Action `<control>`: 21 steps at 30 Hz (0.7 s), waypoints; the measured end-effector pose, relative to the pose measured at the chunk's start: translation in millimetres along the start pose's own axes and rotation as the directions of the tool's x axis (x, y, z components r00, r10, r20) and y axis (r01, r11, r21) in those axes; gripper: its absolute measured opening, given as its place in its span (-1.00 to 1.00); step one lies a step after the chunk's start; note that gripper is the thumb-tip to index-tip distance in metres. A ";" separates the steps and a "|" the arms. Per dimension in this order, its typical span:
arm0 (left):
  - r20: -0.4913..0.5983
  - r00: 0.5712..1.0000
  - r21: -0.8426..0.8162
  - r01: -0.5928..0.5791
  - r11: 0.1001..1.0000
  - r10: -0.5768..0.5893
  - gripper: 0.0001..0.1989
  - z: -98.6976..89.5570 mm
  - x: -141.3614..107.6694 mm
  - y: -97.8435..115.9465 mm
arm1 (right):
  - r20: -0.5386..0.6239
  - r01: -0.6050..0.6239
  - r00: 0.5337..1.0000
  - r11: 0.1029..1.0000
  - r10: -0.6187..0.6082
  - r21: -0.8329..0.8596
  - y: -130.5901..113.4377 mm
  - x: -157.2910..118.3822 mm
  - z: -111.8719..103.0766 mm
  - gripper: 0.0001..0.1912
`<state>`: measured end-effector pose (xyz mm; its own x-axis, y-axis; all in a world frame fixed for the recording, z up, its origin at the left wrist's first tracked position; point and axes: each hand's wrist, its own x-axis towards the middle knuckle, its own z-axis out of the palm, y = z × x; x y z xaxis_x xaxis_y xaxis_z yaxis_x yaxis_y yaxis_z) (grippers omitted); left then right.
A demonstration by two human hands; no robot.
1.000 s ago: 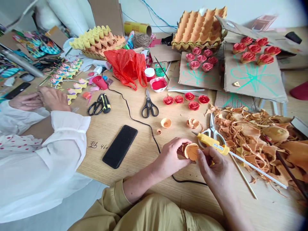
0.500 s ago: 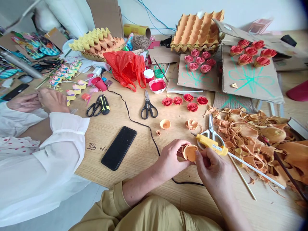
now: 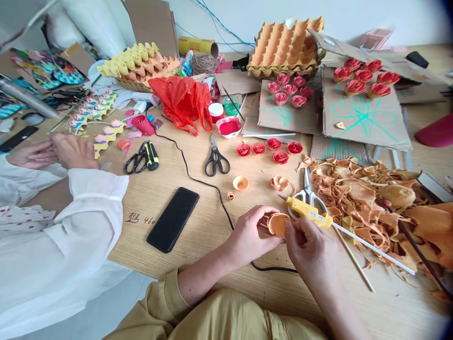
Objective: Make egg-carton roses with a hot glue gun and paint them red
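Close to the table's near edge, just above the lap, the left hand (image 3: pixel 252 229) grips an orange petal cup (image 3: pixel 277 224) between thumb and fingers, while the right hand (image 3: pixel 307 245) has its thumb and forefinger pinched together on the cup's right rim. Bare wood shows between the left forearm and a black phone (image 3: pixel 172 219); on the right, room is tighter, with a yellow glue gun (image 3: pixel 307 210) just beyond the knuckles and a heap of scraps (image 3: pixel 350 198) beside it. A black cable (image 3: pixel 222 204) winds across the pale wood-grained tabletop (image 3: pixel 208 226), which ends at left above a pale floor (image 3: pixel 106 297), near a co-worker's loose white sleeve (image 3: pixel 99 198). Stacked egg trays (image 3: pixel 286 47), bumpy and orange, lean near a plain wall (image 3: pixel 339 19). The held cup is matt and rounded, with overlapping petals; the scraps look torn, curled and ragged. Glossier red flowers (image 3: pixel 280 157) with spiralled layers sit in front of flat brown cardboard (image 3: pixel 371 125) marked in green, and a red plastic bag (image 3: pixel 180 101) crumples thinly near a bowl (image 3: pixel 230 135) of red liquid.
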<state>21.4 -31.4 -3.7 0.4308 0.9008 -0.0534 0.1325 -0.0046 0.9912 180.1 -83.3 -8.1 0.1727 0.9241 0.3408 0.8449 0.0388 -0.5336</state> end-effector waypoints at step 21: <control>0.019 0.975 -0.087 0.224 0.971 -0.224 -0.81 -4.3 0.7 -9.3 | 0.130 -0.075 0.991 0.938 0.032 0.338 -5.9 0.3 -4.0 -0.79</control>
<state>16.6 -28.9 -12.4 0.4076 0.8705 -0.2760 0.1475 0.2355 0.9606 177.2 -84.8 -1.8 0.1323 0.9665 0.2198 0.6087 0.0958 -0.7876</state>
